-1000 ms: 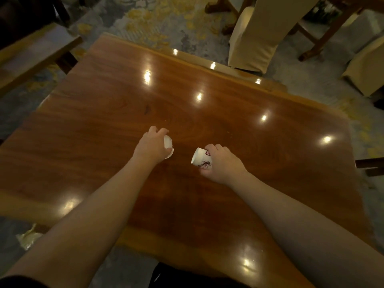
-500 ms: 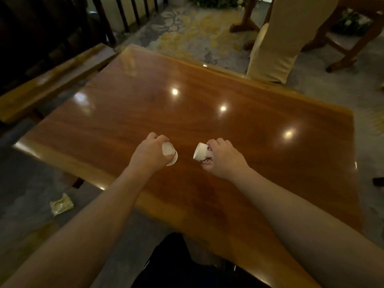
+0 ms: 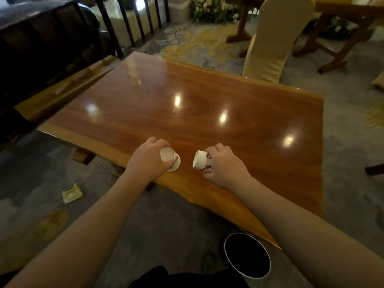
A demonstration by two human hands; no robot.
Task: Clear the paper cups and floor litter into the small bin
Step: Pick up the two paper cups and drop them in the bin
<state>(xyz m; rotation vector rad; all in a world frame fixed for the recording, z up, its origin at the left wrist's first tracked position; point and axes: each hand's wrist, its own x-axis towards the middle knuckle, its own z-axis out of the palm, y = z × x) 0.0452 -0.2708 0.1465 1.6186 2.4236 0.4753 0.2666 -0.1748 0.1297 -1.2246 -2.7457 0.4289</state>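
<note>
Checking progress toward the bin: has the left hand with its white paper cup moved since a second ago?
Yes. The left hand has drawn back from mid-table to the wooden table's near edge.

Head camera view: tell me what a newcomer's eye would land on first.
Two white paper cups stand out, one tipped in the left hand, the other in the right hand, both over the near edge of the glossy wooden table. Next come the small bin on the floor below and a crumpled yellowish wrapper at left.
</note>
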